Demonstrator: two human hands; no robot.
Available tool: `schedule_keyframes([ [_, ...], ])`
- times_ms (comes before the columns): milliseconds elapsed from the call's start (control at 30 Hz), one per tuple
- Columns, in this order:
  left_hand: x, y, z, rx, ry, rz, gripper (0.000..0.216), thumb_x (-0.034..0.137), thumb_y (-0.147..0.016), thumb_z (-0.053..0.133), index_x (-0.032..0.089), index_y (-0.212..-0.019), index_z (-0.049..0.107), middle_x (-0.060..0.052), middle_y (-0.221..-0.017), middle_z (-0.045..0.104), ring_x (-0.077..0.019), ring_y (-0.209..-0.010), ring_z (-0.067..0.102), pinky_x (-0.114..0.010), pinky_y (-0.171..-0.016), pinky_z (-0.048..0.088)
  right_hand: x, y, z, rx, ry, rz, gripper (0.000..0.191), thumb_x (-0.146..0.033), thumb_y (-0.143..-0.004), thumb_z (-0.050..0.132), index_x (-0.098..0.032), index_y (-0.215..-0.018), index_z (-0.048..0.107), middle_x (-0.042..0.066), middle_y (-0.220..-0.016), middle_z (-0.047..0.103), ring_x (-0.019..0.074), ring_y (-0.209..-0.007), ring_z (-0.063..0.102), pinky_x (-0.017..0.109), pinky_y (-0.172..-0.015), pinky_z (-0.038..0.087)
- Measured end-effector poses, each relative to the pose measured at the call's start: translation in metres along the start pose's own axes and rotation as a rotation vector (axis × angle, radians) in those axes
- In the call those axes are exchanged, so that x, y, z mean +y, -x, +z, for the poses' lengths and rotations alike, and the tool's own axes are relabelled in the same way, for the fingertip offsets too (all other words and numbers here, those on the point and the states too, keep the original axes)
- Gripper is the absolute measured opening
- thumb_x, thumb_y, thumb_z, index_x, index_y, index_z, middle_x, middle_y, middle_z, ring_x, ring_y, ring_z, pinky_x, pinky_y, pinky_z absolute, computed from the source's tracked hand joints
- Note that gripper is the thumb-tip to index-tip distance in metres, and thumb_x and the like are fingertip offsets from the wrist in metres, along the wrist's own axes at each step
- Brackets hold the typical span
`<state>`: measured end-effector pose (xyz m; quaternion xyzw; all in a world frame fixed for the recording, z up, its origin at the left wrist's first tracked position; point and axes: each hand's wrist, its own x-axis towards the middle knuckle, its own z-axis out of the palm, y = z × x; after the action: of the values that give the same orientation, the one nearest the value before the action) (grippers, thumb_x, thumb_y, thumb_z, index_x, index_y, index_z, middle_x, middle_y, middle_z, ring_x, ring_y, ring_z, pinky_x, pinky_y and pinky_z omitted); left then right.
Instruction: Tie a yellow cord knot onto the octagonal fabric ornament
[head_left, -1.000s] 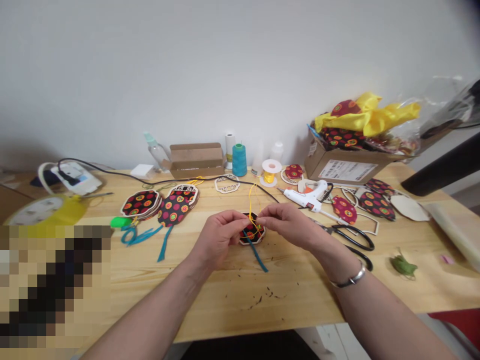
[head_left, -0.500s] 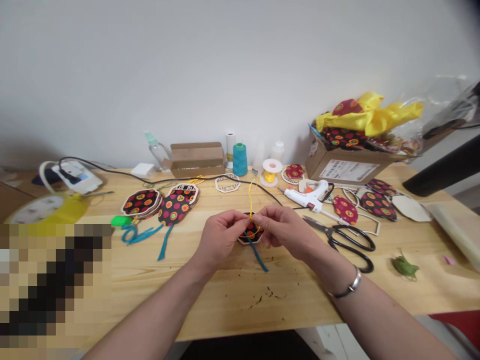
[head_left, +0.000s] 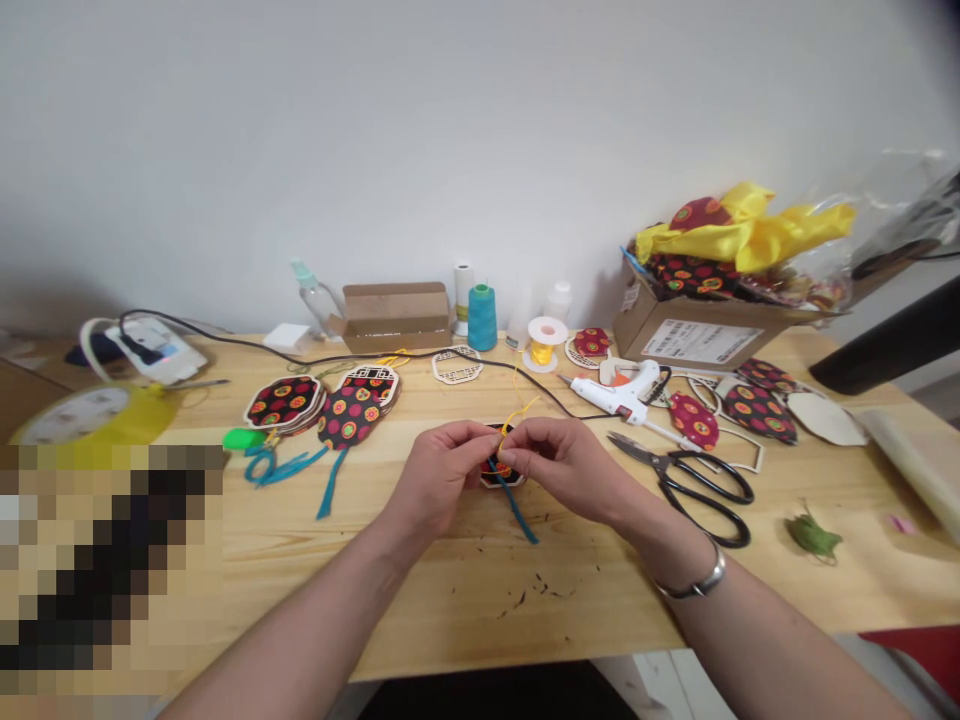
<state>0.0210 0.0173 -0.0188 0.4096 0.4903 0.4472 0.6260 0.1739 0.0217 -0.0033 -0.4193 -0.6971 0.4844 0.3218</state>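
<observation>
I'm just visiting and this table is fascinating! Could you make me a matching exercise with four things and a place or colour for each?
1. Yellow cord
2. Scissors
3. Thread cone
4. Glue gun

A. White, lying down
B. Teal, standing upright
C. At the fingertips of the left hand and right hand
D. Black-handled, lying flat

Pairs: 1-C, 2-D, 3-B, 4-A

Left hand [head_left: 448, 466] and right hand [head_left: 568, 466] nearly touch, each pinching closely.
</observation>
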Motion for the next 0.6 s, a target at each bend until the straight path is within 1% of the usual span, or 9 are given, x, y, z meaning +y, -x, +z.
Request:
schedule_keyframes([
  [133,-0.001,-0.001,-0.002,-0.019,0.082,-0.043,0.010,0.022,-0.066,0.064,0.012,-0.066,0.064,0.004,-0.050,0.051,-0.0035,-0.043,0.034,-0.017,-0.041,0.022,-0.002,0.002,0.000,0.048,0.159,-0.135,0.011,-0.017,-0.078,0.054,-0.016,-0.075,0.064,-0.001,-0.068,0.059,0.0082,-0.062,0.050,0.019,-0.058,0.038],
  [267,0.000,0.000,-0.003,-0.030,0.139,-0.072,0.009,0.020,-0.066,0.064,0.012,-0.065,0.063,0.004,-0.046,0.046,-0.0035,-0.042,0.033,-0.018,-0.041,0.021,-0.001,0.003,0.001,0.074,0.378,-0.266,0.013,-0.016,-0.080,0.052,-0.017,-0.076,0.064,0.000,-0.070,0.055,0.0085,-0.067,0.051,0.020,-0.062,0.037],
  [400,0.001,0.000,-0.001,-0.021,0.168,-0.090,0.009,0.020,-0.066,0.064,0.011,-0.063,0.062,0.006,-0.045,0.042,-0.0034,-0.042,0.031,-0.018,-0.040,0.020,0.003,0.005,0.004,0.088,0.692,-0.344,0.016,-0.020,-0.085,0.046,-0.018,-0.082,0.061,0.001,-0.072,0.051,0.0102,-0.065,0.047,0.022,-0.059,0.033],
  [500,-0.001,0.000,-0.001,-0.014,0.174,-0.090,0.011,0.021,-0.065,0.065,0.011,-0.064,0.062,0.006,-0.046,0.042,-0.0031,-0.042,0.030,-0.017,-0.039,0.019,0.008,0.007,0.007,0.123,0.962,-0.421,0.015,-0.018,-0.085,0.043,-0.017,-0.080,0.058,0.002,-0.071,0.050,0.0123,-0.063,0.043,0.026,-0.057,0.028],
  [600,-0.002,-0.001,-0.001,-0.017,0.150,-0.076,0.013,0.023,-0.066,0.066,0.011,-0.066,0.063,0.005,-0.048,0.045,-0.0031,-0.043,0.032,-0.017,-0.040,0.020,0.012,0.008,0.009,0.141,1.102,-0.483,0.013,-0.014,-0.083,0.043,-0.017,-0.079,0.055,0.003,-0.071,0.050,0.0139,-0.062,0.041,0.028,-0.057,0.026],
])
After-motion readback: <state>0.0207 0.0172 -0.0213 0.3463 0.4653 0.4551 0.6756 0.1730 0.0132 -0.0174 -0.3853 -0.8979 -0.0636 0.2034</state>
